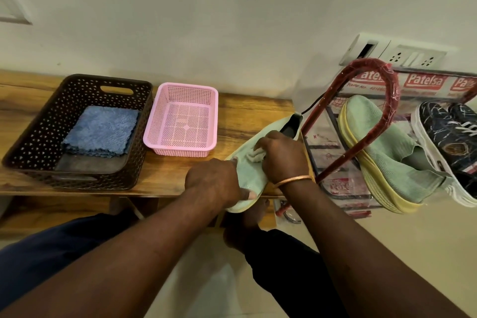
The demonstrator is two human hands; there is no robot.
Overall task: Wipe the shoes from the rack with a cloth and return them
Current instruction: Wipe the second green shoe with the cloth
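Note:
A light green shoe [251, 170] with a yellow sole lies on the right end of the wooden bench [245, 116]. My left hand [214, 181] grips its toe end, thumb over the sole edge. My right hand [281, 155] holds a bunched pale cloth [254, 155] against the shoe's upper. The matching green shoe [384, 152] rests on the red-framed shoe rack [371, 100] to the right. Beside it on the rack sits a dark blue patterned sneaker [449, 137].
A brown perforated basket [77, 85] at the bench's left holds folded blue cloths [102, 130]. A pink plastic basket [180, 90] stands beside it. Wall sockets [410, 55] sit above the rack. My legs and one foot are below the bench edge.

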